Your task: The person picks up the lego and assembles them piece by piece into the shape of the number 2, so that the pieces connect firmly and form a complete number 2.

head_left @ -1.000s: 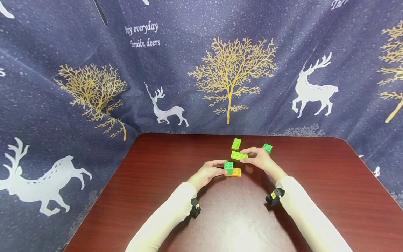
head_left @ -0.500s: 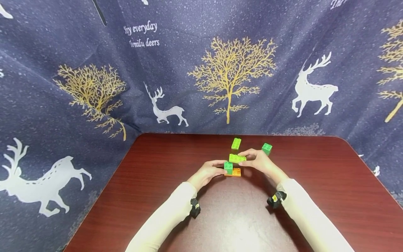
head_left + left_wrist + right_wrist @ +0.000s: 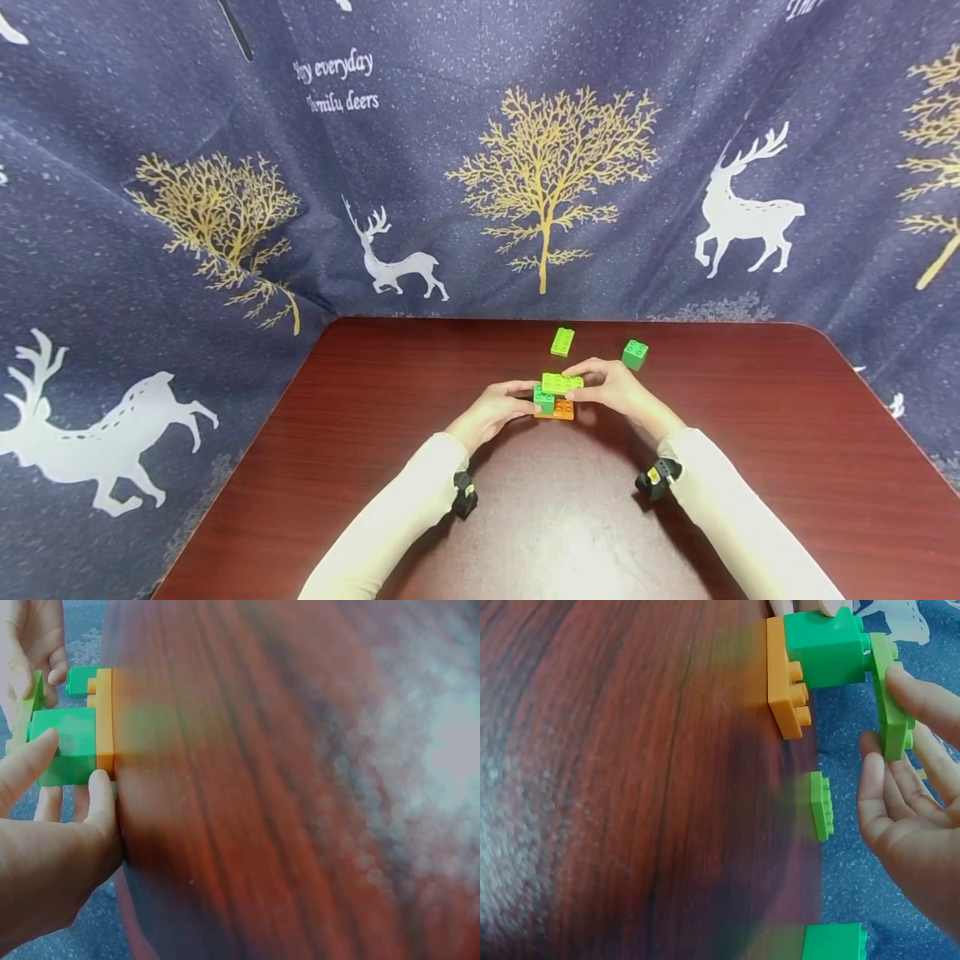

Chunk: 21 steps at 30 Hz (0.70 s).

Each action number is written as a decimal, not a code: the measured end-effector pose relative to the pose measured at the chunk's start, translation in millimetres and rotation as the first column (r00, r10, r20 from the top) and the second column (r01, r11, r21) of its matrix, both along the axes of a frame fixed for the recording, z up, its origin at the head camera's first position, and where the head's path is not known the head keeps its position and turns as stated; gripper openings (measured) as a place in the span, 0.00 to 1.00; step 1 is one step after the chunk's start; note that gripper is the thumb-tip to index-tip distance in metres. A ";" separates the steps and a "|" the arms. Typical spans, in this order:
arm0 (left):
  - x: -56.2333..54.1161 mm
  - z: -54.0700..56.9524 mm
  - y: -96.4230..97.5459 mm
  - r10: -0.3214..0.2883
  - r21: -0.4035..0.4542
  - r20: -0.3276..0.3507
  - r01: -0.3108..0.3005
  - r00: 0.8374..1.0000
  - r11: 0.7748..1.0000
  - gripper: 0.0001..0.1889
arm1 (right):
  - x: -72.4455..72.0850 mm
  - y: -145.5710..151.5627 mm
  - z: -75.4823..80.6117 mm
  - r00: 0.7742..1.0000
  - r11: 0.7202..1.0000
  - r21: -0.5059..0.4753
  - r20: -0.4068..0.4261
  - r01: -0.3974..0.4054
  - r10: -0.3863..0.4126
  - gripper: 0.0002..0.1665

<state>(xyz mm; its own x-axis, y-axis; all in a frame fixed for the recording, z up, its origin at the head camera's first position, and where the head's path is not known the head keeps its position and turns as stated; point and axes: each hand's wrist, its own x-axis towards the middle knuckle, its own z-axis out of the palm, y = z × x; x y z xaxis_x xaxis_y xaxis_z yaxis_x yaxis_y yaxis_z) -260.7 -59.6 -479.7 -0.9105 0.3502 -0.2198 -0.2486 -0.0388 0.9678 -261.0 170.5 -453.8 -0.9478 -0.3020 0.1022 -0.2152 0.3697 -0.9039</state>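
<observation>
An orange flat building brick [image 3: 563,409] lies on the table, with a green square brick [image 3: 543,401] on its left part. My left hand [image 3: 491,412] grips the green brick from the left; in the left wrist view its thumb lies on the green brick and a fingertip touches the orange one. My right hand [image 3: 617,390] pinches a lime-green flat brick [image 3: 562,383] by its right end. In the right wrist view the lime brick [image 3: 886,697] is at the studs of the green brick [image 3: 826,649], slightly tilted; whether they are joined I cannot tell.
A second lime flat brick [image 3: 562,342] lies behind the hands. Another green brick [image 3: 635,354] stands at the back right, close to my right hand. The dark red table [image 3: 420,358] ends at a blue patterned cloth [image 3: 487,250].
My right hand has brought the lime brick left and toward me, from behind the stack to over the green brick. The left hand has kept its place.
</observation>
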 end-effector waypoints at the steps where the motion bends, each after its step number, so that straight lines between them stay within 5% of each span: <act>1: 0.5 0.1 -0.2 -0.003 0.001 -0.006 0.003 1.000 1.000 0.25 | 0.5 0.0 0.1 1.000 1.000 -0.008 0.012 -0.006 0.006 0.24; 21: -2.7 -2.9 1.7 0.032 0.002 0.049 -0.032 0.998 0.999 0.27 | 0.7 -5.8 -2.7 0.995 0.995 0.012 0.018 -0.101 0.101 0.24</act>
<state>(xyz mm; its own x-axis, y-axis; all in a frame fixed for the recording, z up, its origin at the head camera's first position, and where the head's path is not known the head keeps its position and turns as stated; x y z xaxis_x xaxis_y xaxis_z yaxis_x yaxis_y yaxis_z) -263.5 -57.9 -482.5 -0.9094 0.3217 -0.2638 -0.2946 -0.0503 0.9543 -260.3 164.7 -456.4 -0.9139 -0.3977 0.0811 -0.2361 0.3583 -0.9032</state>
